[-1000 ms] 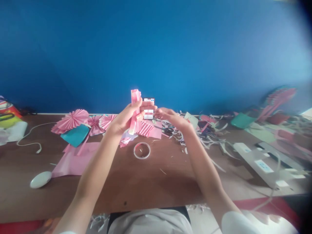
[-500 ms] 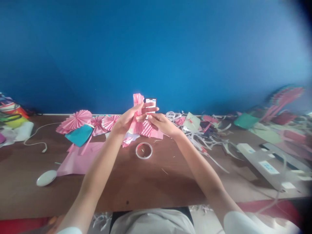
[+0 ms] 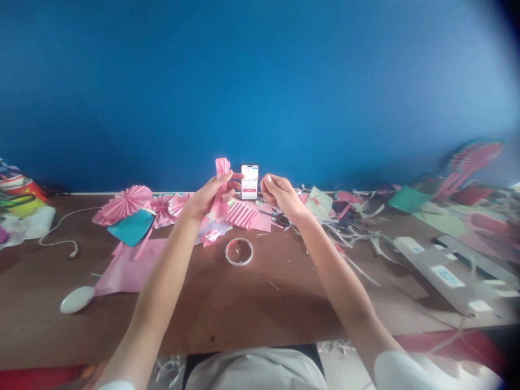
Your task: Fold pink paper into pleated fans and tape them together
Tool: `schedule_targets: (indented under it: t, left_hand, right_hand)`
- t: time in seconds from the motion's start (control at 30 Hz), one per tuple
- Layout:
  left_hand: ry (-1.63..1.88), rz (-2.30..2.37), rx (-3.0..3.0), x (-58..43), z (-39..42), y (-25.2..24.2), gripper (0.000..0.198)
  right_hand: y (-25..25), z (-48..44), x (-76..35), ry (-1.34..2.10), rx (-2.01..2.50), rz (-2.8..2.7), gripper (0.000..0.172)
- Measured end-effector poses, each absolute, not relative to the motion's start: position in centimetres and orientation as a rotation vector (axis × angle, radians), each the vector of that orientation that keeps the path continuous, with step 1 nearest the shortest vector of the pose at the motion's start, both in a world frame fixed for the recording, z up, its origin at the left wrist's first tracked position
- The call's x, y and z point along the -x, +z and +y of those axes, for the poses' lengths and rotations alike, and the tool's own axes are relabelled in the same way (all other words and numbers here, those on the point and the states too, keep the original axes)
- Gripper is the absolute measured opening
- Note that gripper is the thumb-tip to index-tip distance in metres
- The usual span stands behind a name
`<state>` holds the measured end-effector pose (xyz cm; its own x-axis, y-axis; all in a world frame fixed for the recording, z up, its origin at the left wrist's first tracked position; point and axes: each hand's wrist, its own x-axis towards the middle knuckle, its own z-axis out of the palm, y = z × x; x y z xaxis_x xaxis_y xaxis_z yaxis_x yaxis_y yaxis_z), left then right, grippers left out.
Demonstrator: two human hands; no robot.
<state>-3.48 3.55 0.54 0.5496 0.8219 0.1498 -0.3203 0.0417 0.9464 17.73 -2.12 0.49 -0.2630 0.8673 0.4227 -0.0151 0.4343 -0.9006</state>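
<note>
My left hand is wrapped round a strip of pleated pink paper, which stands upright with its folded top above the thumb. To the right, my right hand is closed, fingers curled in; anything between them is too small to make out. A phone with a lit screen stands against the wall between the hands. Below the hands lie another pleated pink piece and a roll of tape on the brown table.
Pink paper fans, a teal piece and pink sheets lie left, near a white mouse. Paper strips and a grey panel with sockets are right. A blue wall rises behind.
My hands have moved apart: the right went right, the left slightly left with the pink paper. The phone screen is now uncovered. My right fingers have curled in.
</note>
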Motion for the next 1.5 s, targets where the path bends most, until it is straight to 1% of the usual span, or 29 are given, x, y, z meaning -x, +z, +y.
schedule_targets:
  t: [0.27, 0.43, 0.6, 0.73, 0.83, 0.93, 1.1, 1.3, 1.5]
  left_hand:
    - [0.966, 0.423, -1.159, 3.4, 4.4, 0.2, 0.024]
    - [0.973, 0.411, -1.184, 3.8, 4.4, 0.5, 0.022]
    - [1.029, 0.475, -1.254, 4.1, 5.1, 0.2, 0.029]
    - [1.051, 0.483, -1.238, 4.5, 5.5, 0.1, 0.026]
    - [1.091, 0.534, -1.283, 4.7, 5.1, 0.5, 0.026]
    - [1.039, 0.619, -1.381, 4.8, 4.4, 1.2, 0.030]
    - [1.014, 0.637, -1.379, 4.9, 3.7, 2.0, 0.034]
    - [1.040, 0.500, -1.246, 5.2, 4.0, 2.3, 0.027]
    - [1.034, 0.524, -1.240, 5.0, 3.9, 2.3, 0.027]
  right_hand:
    - [0.4, -1.3, -18.6, 0.952, 0.851, -1.433, 0.045]
    - [0.4, -0.8, -19.5, 1.060, 0.859, -1.294, 0.040]
    - [-0.1, 0.0, -20.3, 1.184, 0.819, -1.176, 0.029]
    - [-0.6, 0.4, -20.4, 1.243, 0.793, -1.132, 0.028]
    - [-1.0, 0.6, -20.0, 1.106, 0.868, -1.128, 0.028]
    - [-1.4, 0.9, -19.6, 0.912, 0.960, -1.051, 0.028]
    - [-2.3, 2.0, -19.8, 0.802, 1.068, -0.929, 0.024]
    - [-2.9, 2.4, -19.9, 0.880, 1.076, -0.895, 0.024]
    - [-3.2, 2.6, -20.0, 0.961, 1.003, -0.877, 0.023]
